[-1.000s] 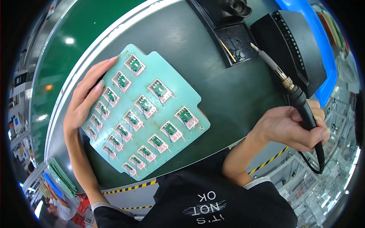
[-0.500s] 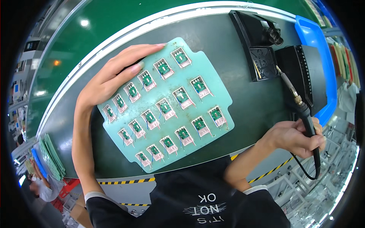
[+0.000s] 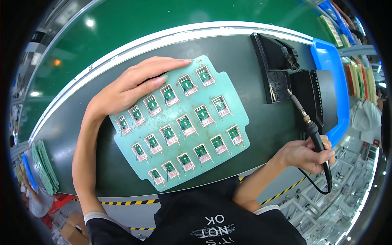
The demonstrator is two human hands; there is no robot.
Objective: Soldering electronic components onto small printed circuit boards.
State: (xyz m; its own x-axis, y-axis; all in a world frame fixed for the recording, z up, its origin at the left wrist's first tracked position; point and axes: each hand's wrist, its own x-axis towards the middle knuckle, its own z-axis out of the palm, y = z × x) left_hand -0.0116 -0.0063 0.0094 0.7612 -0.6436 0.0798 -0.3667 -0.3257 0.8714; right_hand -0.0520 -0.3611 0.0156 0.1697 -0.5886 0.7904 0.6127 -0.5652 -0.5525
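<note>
A pale green fixture plate [image 3: 159,122] lies tilted on the dark bench mat, with rows of pinkish-white pockets. Each pocket holds a small green circuit board [image 3: 187,84] with thin wires attached. My left hand [image 3: 126,87] rests along the plate's upper left edge, fingers stretched out and thumb on its surface. Off to the right, my right hand [image 3: 306,155] is closed around the black handle of a soldering iron [image 3: 312,130]. The iron's tip points up and away, beside the black soldering iron stand [image 3: 261,61] and its shallow tray, apart from the plate.
A black box [image 3: 320,98] stands inside or against a blue bin [image 3: 342,98] at the right. The iron's cable loops below my right hand. A white rail [image 3: 183,36] borders the bench's far side. Stacked green sheets [image 3: 45,167] stand at the far left.
The whole view has shifted. The soldering iron's tip has come a little closer to the stand's tray. My left hand stays on the plate's edge.
</note>
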